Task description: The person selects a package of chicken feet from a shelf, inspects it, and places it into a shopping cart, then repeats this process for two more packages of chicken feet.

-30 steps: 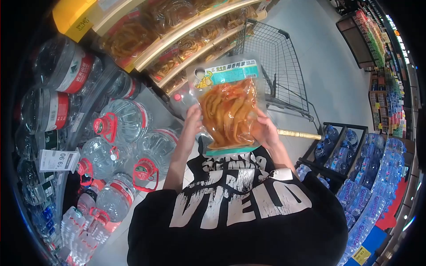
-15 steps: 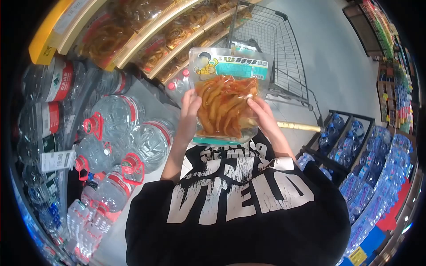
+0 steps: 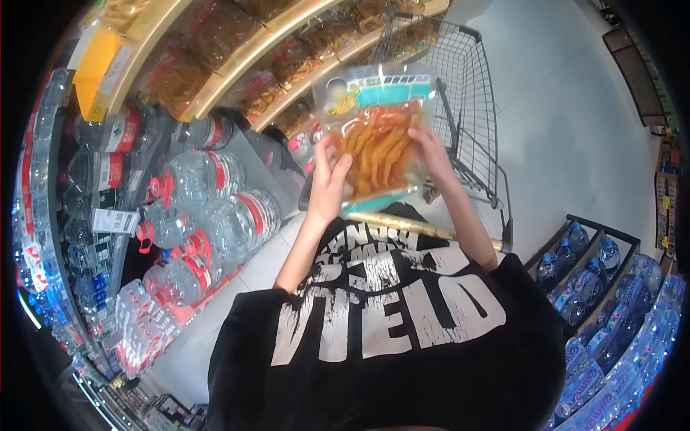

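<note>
Plastic, glossy and crinkled, makes up the snack packet (image 3: 377, 140): a flat clear pouch with a teal header strip, stuffed with long orange strands. It is held up in front of the person's chest, just before the wire-mesh shopping cart (image 3: 467, 108). The left hand (image 3: 329, 183) has its fingers clamped on the pouch's lower left edge, the right hand (image 3: 431, 151) pinches its right edge. Round clear water jugs (image 3: 215, 215) with red handles stand at the left, under pale wooden shelves (image 3: 237, 50)

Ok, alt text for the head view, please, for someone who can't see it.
The left hand and right hand hold a clear snack bag of orange strips in front of a wire shopping cart. Shelves and big water bottles stand alongside.
</note>
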The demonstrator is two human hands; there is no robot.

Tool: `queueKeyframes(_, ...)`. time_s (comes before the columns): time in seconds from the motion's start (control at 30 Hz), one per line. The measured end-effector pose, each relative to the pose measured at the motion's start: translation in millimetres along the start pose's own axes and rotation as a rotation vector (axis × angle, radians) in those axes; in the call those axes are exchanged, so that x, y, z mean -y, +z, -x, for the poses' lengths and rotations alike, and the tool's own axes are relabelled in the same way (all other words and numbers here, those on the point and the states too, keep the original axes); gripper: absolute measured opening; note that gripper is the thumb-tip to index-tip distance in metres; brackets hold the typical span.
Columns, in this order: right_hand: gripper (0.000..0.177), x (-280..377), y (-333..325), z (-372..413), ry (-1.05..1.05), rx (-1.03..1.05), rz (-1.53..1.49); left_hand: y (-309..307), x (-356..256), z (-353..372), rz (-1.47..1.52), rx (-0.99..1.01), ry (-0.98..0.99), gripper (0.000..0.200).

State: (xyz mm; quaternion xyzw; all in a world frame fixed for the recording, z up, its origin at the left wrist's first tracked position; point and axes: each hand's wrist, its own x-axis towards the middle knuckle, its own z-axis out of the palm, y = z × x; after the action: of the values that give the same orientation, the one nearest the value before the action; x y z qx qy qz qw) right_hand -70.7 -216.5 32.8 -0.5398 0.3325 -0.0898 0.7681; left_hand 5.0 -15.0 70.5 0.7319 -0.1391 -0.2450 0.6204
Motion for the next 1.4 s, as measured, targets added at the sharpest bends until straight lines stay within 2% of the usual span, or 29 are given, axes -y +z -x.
queueKeyframes(0.07, 0.032, -4.7, -16.8, 0.1, -0.020, 0.061, -0.022, 14.6, 1.1, -3.8, 0.037, 0.066, 0.019, 0.052)
queueKeyframes(0.13, 0.035, 1.0, -26.8, 0.4, 0.021, 0.007, -0.026, 20.0, 17.4, -14.3, 0.149, 0.043, -0.046, 0.050)
queueKeyframes(0.17, 0.037, -23.8, -39.4, -16.1, 0.024, 0.058, -0.128, 24.3, 17.4, -10.1, 0.332, 0.028, -0.151, 0.048)
queueKeyframes(0.27, 0.036, -50.8, -59.5, -29.8, 0.127, 0.093, -0.076, 32.1, 37.9, -11.5, 0.282, 0.027, -0.159, 0.046)
queueKeyframes(0.4, 0.037, -28.8, -51.4, -12.6, 0.113, 0.044, -0.053, 41.8, 58.9, -9.8, 0.326, -0.006, -0.162, 0.047)
queueKeyframes(0.47, 0.037, -40.7, -59.6, -21.6, -0.006, 0.141, -0.010, 49.5, 73.4, -6.2, 0.335, -0.033, -0.118, 0.047)
queueKeyframes(0.57, 0.036, -37.3, -66.9, -18.7, -0.042, 0.208, 0.050, 52.9, 94.7, -5.8, 0.344, -0.060, -0.083, 0.047)
queueKeyframes(0.77, 0.037, -32.2, -69.0, -10.6, -0.054, 0.224, 0.044, 57.1, 76.0, 1.4, 0.505, 0.028, -0.147, 0.045)
queueKeyframes(0.9, 0.037, -34.2, -64.6, -10.7, -0.068, 0.251, 0.045, 57.7, 73.9, 2.8, 0.465, -0.049, -0.134, 0.043)
queueKeyframes(0.97, 0.038, -36.1, -61.1, -6.2, -0.042, 0.169, 0.105, 51.5, 87.5, -0.8, 0.529, 0.104, -0.122, 0.046)
queueKeyframes(1.0, 0.038, -44.4, -66.7, -10.7, -0.040, 0.173, 0.110, 50.7, 88.3, 0.7, 0.533, 0.100, -0.122, 0.046)
queueKeyframes(1.07, 0.049, -63.2, -82.0, -28.0, -0.009, 0.357, -0.067, 49.1, 84.8, 0.2, 0.536, 0.091, -0.165, 0.053)
queueKeyframes(1.1, 0.049, -60.2, -79.2, -23.8, -0.008, 0.363, -0.062, 49.7, 74.6, 2.2, 0.539, 0.085, -0.163, 0.053)
queueKeyframes(1.17, 0.064, -45.9, -70.5, -7.3, 0.114, 0.340, -0.138, 52.4, 50.6, 6.3, 0.716, 0.089, -0.270, 0.063)
queueKeyframes(1.2, 0.064, -42.9, -70.9, -6.9, 0.114, 0.345, -0.134, 51.2, 55.4, 3.9, 0.719, 0.084, -0.267, 0.063)
queueKeyframes(1.27, 0.071, -39.7, -73.7, -6.6, 0.058, 0.933, -0.399, 48.6, 72.0, -4.3, 1.016, 0.156, -0.537, 0.073)
queueKeyframes(1.3, 0.075, -45.0, -66.9, -9.1, -0.029, 1.103, -0.543, 49.5, 72.5, -5.2, 1.082, 0.176, -0.629, 0.074)
queueKeyframes(1.33, 0.075, -45.0, -67.1, -10.2, -0.028, 1.109, -0.541, 46.2, 72.7, -0.3, 1.083, 0.172, -0.625, 0.074)
queueKeyframes(1.4, 0.075, -44.2, -69.0, -10.8, 0.029, 1.096, -0.710, 37.3, 70.3, 13.9, 1.079, 0.332, -0.635, 0.071)
